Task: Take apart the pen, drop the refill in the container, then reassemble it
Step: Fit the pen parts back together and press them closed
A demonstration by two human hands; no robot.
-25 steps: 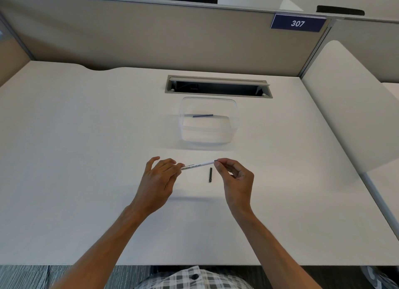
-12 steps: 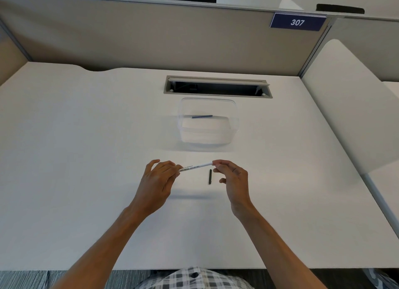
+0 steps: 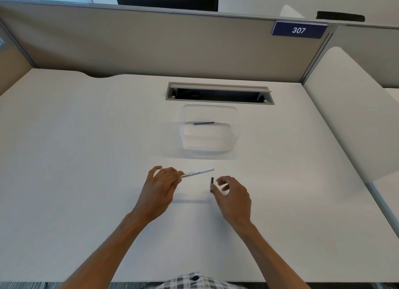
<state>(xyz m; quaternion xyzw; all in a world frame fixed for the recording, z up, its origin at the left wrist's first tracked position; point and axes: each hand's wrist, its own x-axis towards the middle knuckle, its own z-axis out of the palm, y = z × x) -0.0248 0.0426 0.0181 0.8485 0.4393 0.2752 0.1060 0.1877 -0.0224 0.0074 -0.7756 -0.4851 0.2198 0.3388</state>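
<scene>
Head cam: left hand pinches the white pen barrel, tip toward 2 o'clock; right hand loosely curled, empty, fingertips by the black cap.

White pen barrel tilted, blue refill inside clear container

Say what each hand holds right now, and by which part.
The left hand pinches the white pen barrel by its left end. The right hand holds nothing; its fingertips are at the small black piece on the desk.
</scene>
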